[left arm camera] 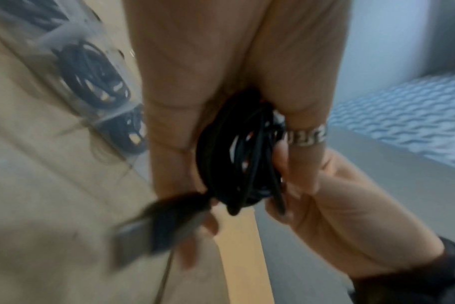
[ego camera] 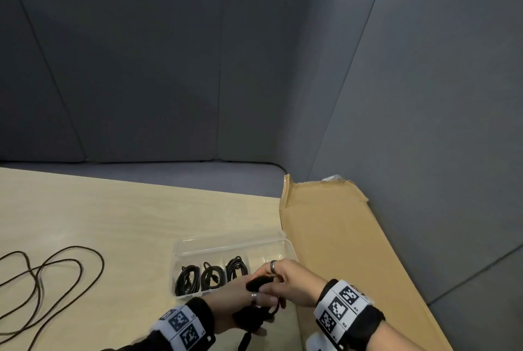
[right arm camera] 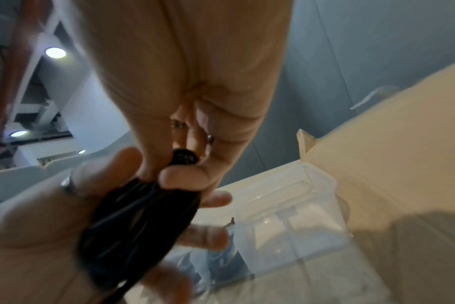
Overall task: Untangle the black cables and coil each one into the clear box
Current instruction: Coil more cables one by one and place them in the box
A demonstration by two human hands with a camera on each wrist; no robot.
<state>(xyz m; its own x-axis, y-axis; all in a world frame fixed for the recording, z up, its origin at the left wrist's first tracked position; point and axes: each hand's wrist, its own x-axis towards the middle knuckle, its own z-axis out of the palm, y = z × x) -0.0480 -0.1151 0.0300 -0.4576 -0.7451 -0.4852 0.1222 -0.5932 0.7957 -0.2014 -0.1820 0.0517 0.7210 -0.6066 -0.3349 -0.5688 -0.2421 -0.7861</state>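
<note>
A black cable coil (ego camera: 256, 285) hangs between both hands just in front of the clear box (ego camera: 232, 246). My left hand (ego camera: 254, 311) grips the coil's lower part, with its loose end and plug (left arm camera: 148, 232) dangling below. My right hand (ego camera: 273, 278) pinches the top of the coil (right arm camera: 138, 222) between thumb and fingers. Three compartments of the box each hold a coiled black cable (ego camera: 210, 277); the rightmost compartment (right arm camera: 299, 226) looks bare. Another loose black cable (ego camera: 56, 274) sprawls in loops on the table at far left.
The light wooden table (ego camera: 113, 223) stretches left of the box. A flattened cardboard sheet (ego camera: 339, 237) lies under and to the right of the box. Grey padded partitions (ego camera: 254, 67) close off the back and right side.
</note>
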